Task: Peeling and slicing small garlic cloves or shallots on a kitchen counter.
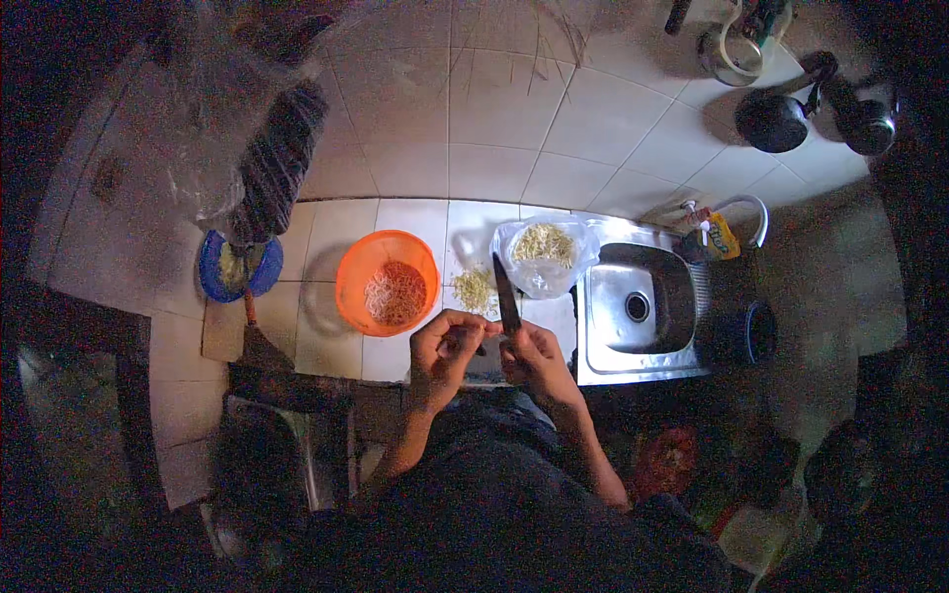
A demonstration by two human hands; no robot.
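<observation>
In my right hand [532, 352] is a knife [507, 296], its dark blade pointing up and away from me. My left hand [445, 352] has its fingers closed near the knife's lower blade; a small item seems pinched there, too small to name. Beyond the hands a small pile of pale sprout-like strands [473, 289] lies on the white tiled counter [400, 215]. An orange plastic basin [348, 289] with whitish strands in it stands to the left. Right of the pile, an open clear plastic bag [545, 282] holds more pale sprout-like pieces [545, 244].
A stainless steel sink [615, 337] adjoins the counter on the right, with a yellow pouch [721, 236] by the faucet [760, 219]. At the left stands a blue bowl [211, 267] under a dark plastic-wrapped bundle [278, 163]. Pans [771, 122] hang on the tiled wall.
</observation>
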